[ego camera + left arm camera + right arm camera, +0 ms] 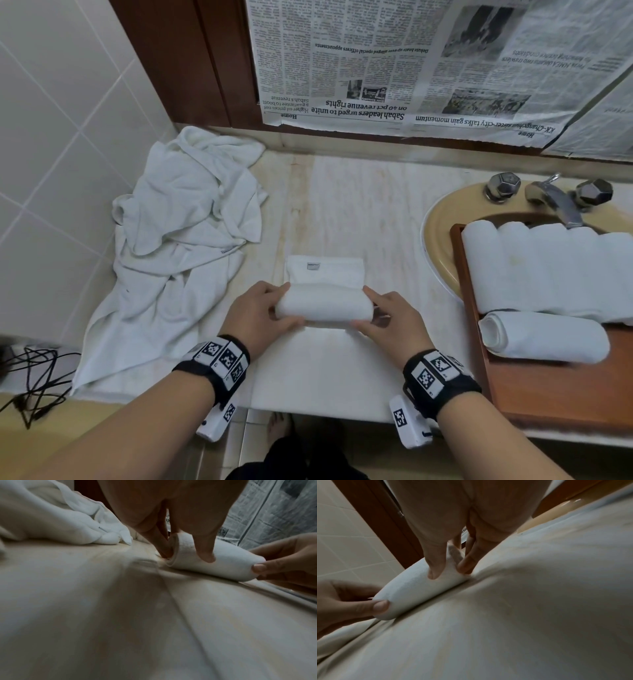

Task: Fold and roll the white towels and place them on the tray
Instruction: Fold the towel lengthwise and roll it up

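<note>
A small white towel (323, 305) lies on the counter's middle, partly rolled, with its flat tagged end (325, 272) still spread out behind the roll. My left hand (263, 313) grips the roll's left end, thumb in front and fingers over the far side. My right hand (383, 317) grips the right end the same way. In the left wrist view the roll (228, 561) sits under my thumb; in the right wrist view the roll (418, 588) does too. The wooden tray (548, 387) at the right holds several rolled white towels (544, 337).
A heap of crumpled white towels (178, 233) covers the counter's left side. The tray rests over a tan sink (442, 219) with a chrome tap (555, 198). Newspaper (411, 61) covers the wall behind. Black cables (34, 380) lie at the far left. A larger white cloth (325, 370) lies under the roll.
</note>
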A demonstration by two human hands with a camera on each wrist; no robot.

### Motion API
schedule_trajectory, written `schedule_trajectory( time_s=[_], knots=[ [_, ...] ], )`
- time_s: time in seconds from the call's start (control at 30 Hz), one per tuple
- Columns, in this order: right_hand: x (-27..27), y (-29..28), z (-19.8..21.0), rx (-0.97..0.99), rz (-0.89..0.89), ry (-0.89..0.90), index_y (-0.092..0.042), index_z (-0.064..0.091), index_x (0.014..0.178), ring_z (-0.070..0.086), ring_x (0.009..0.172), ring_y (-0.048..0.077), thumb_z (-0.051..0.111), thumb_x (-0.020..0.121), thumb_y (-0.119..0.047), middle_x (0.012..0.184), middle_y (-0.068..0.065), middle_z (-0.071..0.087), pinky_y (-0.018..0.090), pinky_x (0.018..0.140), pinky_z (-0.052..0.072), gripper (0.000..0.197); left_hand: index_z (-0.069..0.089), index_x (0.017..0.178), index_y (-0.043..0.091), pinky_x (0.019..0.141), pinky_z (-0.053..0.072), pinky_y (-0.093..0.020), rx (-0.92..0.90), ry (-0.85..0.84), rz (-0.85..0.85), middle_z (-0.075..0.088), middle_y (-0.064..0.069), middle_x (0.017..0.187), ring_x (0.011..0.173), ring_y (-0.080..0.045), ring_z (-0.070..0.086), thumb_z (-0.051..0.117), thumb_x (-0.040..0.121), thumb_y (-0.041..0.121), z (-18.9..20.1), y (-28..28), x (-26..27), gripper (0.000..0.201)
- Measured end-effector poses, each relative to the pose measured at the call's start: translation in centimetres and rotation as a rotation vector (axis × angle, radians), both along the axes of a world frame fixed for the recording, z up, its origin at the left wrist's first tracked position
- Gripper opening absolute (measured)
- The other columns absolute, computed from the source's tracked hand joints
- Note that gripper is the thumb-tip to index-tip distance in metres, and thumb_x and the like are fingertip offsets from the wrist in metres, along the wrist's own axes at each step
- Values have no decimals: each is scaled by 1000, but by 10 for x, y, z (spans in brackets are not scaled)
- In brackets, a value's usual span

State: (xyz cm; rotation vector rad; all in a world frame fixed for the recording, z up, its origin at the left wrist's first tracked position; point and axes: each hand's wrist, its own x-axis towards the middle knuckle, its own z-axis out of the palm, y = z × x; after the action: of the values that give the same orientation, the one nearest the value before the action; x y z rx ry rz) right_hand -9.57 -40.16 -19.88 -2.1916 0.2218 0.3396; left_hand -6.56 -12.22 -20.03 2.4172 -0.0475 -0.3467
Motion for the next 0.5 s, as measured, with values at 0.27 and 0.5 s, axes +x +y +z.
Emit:
schedule_trajectory(
  time_s=[0.27,0.5],
  knots=[
    [-8,-3,0,45,35,41,-40,59,137,64,94,4,80,86,-38,104,-8,59,18,92,47,55,62,132,45,88,46,-13,-158,0,81,61,19,100,91,4,63,76,85,53,-12,6,-29,50],
    [4,3,9,291,-114,110,-32,76,118,71,69,17,83,85,-29,82,0,75,39,87,60,34,69,105,38,77,39,-15,-132,92,242,62,11,94,92,-5,61,63,93,57,-9,-5,-22,24]
  ],
)
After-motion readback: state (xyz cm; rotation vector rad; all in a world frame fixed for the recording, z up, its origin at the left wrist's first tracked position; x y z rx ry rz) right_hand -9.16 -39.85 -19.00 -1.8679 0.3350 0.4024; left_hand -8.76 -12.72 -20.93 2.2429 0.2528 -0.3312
